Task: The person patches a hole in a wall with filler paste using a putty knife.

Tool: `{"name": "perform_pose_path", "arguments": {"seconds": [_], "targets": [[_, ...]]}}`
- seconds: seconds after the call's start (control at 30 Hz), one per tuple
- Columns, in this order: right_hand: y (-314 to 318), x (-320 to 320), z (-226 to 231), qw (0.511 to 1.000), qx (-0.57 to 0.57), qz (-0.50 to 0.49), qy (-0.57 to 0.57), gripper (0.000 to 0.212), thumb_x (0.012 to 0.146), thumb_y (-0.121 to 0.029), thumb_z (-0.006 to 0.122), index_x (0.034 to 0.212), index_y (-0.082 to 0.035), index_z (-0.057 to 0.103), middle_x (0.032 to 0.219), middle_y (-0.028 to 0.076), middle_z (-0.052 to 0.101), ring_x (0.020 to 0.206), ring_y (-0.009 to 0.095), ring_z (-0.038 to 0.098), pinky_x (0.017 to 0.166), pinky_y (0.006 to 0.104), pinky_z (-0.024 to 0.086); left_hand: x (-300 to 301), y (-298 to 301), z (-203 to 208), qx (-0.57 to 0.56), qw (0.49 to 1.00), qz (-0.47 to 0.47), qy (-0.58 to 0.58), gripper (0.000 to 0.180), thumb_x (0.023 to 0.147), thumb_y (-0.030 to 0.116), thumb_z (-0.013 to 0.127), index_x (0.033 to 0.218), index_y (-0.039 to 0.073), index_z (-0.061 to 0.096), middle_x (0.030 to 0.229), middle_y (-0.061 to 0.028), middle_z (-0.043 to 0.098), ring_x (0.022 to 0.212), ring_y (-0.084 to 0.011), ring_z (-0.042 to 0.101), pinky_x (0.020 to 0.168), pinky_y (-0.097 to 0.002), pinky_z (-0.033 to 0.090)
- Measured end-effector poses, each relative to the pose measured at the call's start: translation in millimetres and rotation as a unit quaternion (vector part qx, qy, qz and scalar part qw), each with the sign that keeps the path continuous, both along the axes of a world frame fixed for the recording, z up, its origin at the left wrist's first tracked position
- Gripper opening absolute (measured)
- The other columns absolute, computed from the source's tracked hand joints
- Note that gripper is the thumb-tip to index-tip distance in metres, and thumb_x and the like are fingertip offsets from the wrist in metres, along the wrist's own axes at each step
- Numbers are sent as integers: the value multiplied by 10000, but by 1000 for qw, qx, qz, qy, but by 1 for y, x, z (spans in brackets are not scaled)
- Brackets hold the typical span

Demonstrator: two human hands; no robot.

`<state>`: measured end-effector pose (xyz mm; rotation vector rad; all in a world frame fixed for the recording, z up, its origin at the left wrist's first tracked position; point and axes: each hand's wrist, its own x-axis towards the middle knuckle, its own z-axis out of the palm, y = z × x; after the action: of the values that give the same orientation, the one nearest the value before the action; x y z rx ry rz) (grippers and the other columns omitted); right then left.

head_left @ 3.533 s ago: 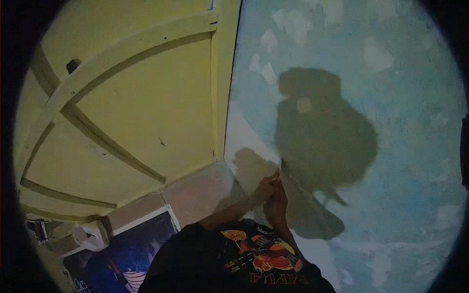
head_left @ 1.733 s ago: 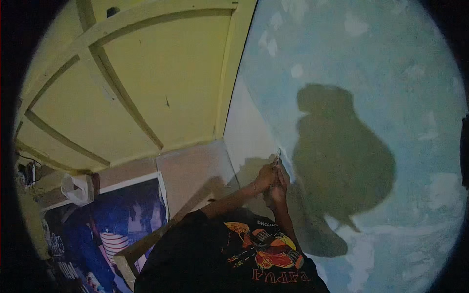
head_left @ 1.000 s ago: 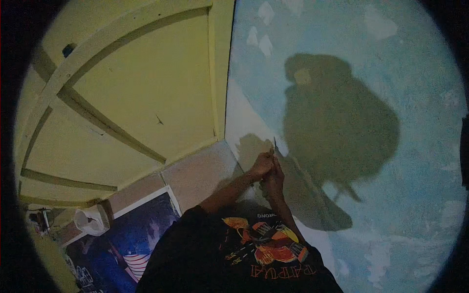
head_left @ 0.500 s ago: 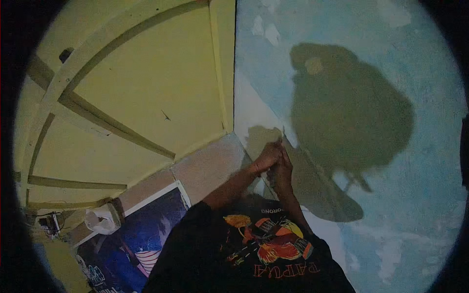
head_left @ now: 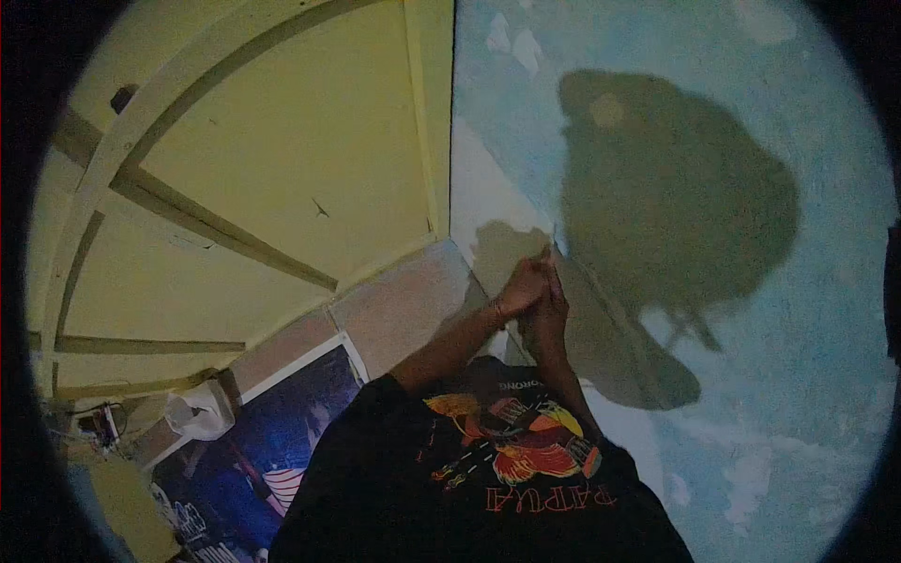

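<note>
My left hand (head_left: 522,287) and my right hand (head_left: 548,314) are pressed together in front of a blue and white painted wall (head_left: 826,310), close to its inner corner. Closed fingers of the left hand lie against the right. A short thin tip pokes up above the fingertips. Whether it is a finger or a small held thing is too dark to tell. Between the palms everything is hidden. Shadows of my head and hands fall across the wall around them.
Yellow panels with raised strips (head_left: 225,239) fill the left side. Below them are a framed dark blue poster (head_left: 300,436), a white open-topped holder (head_left: 202,415) and a tangle of wires (head_left: 105,424). Pale patches mark the blue wall.
Both hands, still together, have shifted slightly up and right in the view. Their shadow on the wall has moved a little; the surroundings look the same.
</note>
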<state>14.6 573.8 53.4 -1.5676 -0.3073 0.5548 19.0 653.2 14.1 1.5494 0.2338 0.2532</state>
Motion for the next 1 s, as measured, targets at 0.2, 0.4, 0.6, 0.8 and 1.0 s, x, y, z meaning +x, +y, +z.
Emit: {"name": "perform_pose_path", "arguments": {"seconds": [0.2, 0.4, 0.6, 0.8, 1.0], "targets": [[7, 14, -23, 996, 77, -31, 12, 418, 821, -307, 367, 1120, -17, 336, 781, 52, 488, 607, 86, 480, 471, 215, 403, 4, 10, 22, 4, 994, 38, 107, 278, 806, 163, 353, 847, -95, 448, 628, -98, 506, 591, -109, 436, 562, -239, 401], [1, 14, -28, 998, 11, -19, -51, 420, 819, -319, 367, 1121, -29, 357, 763, 46, 482, 558, 84, 472, 431, 213, 394, 6, 5, 11, -35, 995, 28, 90, 337, 805, 149, 339, 1025, -104, 375, 684, -78, 508, 613, -94, 423, 570, -218, 398], [15, 22, -30, 999, 42, 18, 20, 446, 817, -307, 371, 1165, -33, 310, 842, 60, 483, 681, 99, 486, 525, 219, 416, 17, 18, -10, -25, 991, 113, 60, 285, 806, 158, 334, 940, -79, 417, 706, -70, 486, 639, -98, 421, 594, -218, 396], [10, 28, -33, 997, 54, 44, -33, 480, 827, -377, 291, 1163, -34, 299, 869, 82, 484, 695, 85, 473, 550, 204, 396, 5, 18, 10, -1, 997, 51, 53, 266, 802, 186, 346, 819, -53, 461, 721, -83, 490, 664, -122, 430, 627, -261, 394], [16, 58, -52, 807, -134, 48, -574, 471, 822, -329, 347, 1181, -34, 274, 855, 77, 494, 675, 132, 490, 565, 240, 408, 30, 35, -6, 25, 991, 54, 122, 213, 773, 82, 364, 895, -65, 458, 680, -84, 491, 623, -132, 449, 570, -270, 383]]}}
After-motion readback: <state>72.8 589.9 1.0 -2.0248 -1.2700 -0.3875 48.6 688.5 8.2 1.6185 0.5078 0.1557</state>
